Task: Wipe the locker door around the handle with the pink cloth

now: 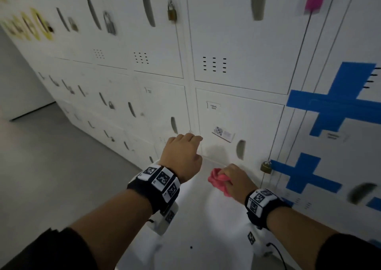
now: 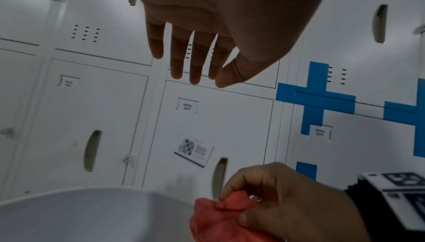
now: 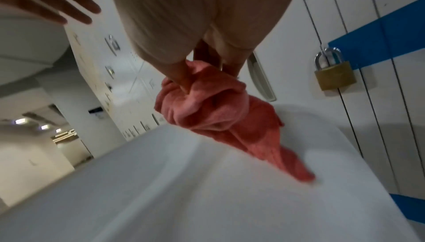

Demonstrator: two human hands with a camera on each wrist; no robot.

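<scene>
White lockers fill the background. Just below the locker door (image 1: 239, 117) and left of its handle (image 1: 240, 149), the pink cloth (image 1: 219, 181) (bunched) is gripped by the right hand (image 1: 237, 180). Nothing is held by the left hand (image 1: 181, 156), its fingers (image 2: 177, 55) straight. A brass padlock (image 1: 266, 167) is seen beside the handle.

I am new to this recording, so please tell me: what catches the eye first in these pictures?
First the pink cloth, bunched in the right hand low before the white locker door, just left of its handle. Then the blue tape crosses on the lockers to the right, and the brass padlock beside the handle.
</scene>
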